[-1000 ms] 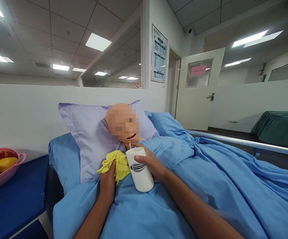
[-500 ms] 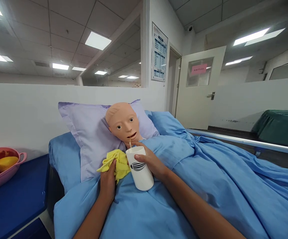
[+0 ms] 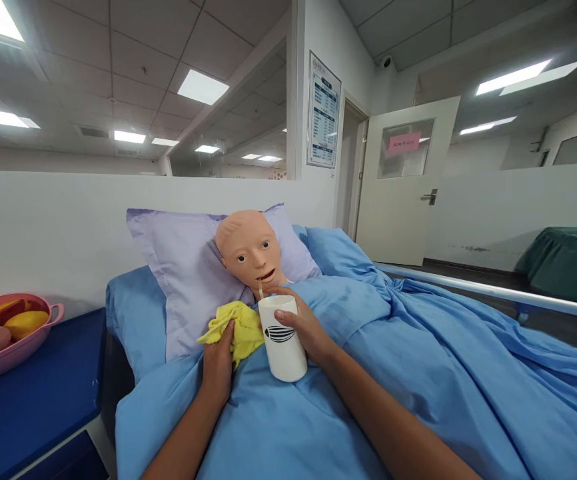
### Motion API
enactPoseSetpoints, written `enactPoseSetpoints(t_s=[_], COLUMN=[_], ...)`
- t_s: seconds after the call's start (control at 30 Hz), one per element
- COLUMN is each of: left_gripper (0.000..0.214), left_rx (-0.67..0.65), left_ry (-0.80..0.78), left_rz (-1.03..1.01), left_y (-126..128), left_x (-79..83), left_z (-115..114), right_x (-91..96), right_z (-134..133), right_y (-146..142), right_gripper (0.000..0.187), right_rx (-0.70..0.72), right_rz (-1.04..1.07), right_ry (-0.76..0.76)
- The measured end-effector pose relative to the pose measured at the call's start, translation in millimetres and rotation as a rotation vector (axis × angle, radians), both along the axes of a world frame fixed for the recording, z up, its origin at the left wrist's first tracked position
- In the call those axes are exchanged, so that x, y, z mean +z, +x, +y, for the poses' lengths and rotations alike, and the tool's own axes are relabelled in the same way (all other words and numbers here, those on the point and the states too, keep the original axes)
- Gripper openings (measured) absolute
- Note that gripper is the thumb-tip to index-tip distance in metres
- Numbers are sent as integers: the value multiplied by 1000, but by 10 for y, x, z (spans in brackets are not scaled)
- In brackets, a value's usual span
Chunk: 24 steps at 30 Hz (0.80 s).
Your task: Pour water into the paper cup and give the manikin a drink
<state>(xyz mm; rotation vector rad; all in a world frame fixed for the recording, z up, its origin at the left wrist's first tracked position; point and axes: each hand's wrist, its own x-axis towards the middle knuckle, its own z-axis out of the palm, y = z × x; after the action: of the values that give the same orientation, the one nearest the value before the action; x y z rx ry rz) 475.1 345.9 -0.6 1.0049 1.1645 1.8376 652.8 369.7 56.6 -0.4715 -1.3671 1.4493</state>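
Observation:
A training manikin (image 3: 248, 247) lies in the bed, its head on a lilac pillow (image 3: 178, 267). My right hand (image 3: 311, 330) is wrapped round a white cup (image 3: 286, 360) with a black striped mark, held in front of the manikin's chin. A thin straw (image 3: 261, 288) rises from the cup to the manikin's mouth; whether it is inside the lips I cannot tell. To the left of the cup, my left hand (image 3: 218, 360) grips a crumpled yellow cloth (image 3: 241, 327) below the manikin's chin. The cloth's edge meets the cup's left side in view.
Blue bedding (image 3: 408, 347) covers the manikin's body. On the left, a pink basket (image 3: 28, 343) of fruit stands on a dark blue cabinet top (image 3: 63, 373). A metal bed rail (image 3: 468, 285) runs along the far side. Behind it are a door (image 3: 393, 220) and a green-covered object (image 3: 568, 260).
The cup has turned slightly more upright, its top shifting right. Both hands keep their hold on cup and cloth. The whole view has shifted a little.

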Motion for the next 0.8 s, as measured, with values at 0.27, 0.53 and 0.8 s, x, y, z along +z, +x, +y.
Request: enactPoseSetpoints(t_s=[0.27,0.53,0.8], left_gripper=[38,23,30], left_rx=[173,318,225], left_ry=[194,988,1069], left_rz=[92,1043,1489], left_y=[88,178,309], left_x=[429,1141,776], left_z=[41,339,627], right_x=[-25,-40,-35], right_z=[87,187,221], right_y=[103,128,124], right_gripper=[63,61,67], right_rx=[-281,-390,-475], right_rz=[193,288,357], right_ry=[99,39,-51])
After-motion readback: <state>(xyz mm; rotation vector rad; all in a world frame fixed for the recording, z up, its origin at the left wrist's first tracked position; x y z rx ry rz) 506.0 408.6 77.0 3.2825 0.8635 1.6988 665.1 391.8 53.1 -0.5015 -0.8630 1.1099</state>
